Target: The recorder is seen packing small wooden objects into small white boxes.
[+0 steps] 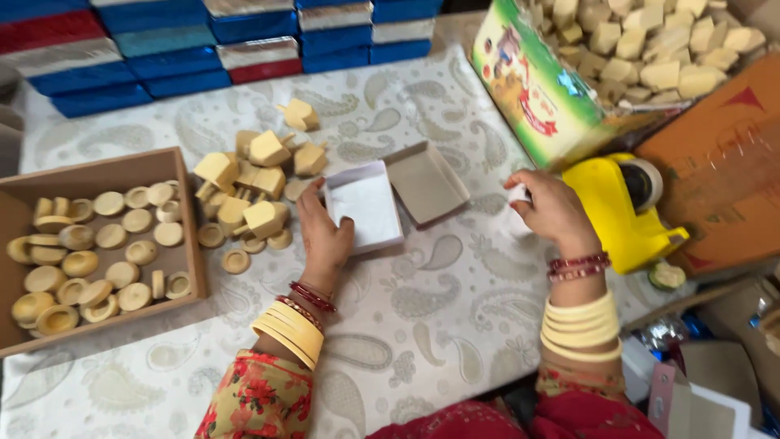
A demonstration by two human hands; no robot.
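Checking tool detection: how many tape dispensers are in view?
1. The yellow tape dispenser sits on the table just right of the right hand, beside the orange carton. Clutter at the lower right could hide others.

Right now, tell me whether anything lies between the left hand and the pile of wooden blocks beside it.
Nothing visible does. The left hand rests on the edge of the small white box, and the pile of wooden blocks lies just to its left on the bare tablecloth, with no object between them.
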